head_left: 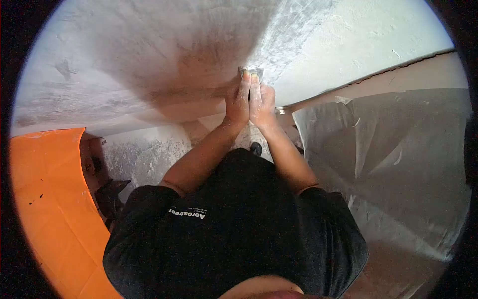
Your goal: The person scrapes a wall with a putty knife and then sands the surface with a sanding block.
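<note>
Both my hands are raised side by side in front of me, pressed against a grey-white plastered wall. My left hand and my right hand are closed around a small, flat, dusty grey block that looks like a sanding block. Its far edge shows beyond my thumbs and touches the wall. The thumbs lie parallel along its near side; the other fingers are mostly hidden. White dust coats my thumbs and hands. A lighter, streaked band of plaster runs up and right from the block.
An orange sheet hangs at the left, with dark objects beside it. Grey translucent plastic sheeting covers the right side. A dark crack runs along the wall's lower right edge. Below is a dust-spotted floor.
</note>
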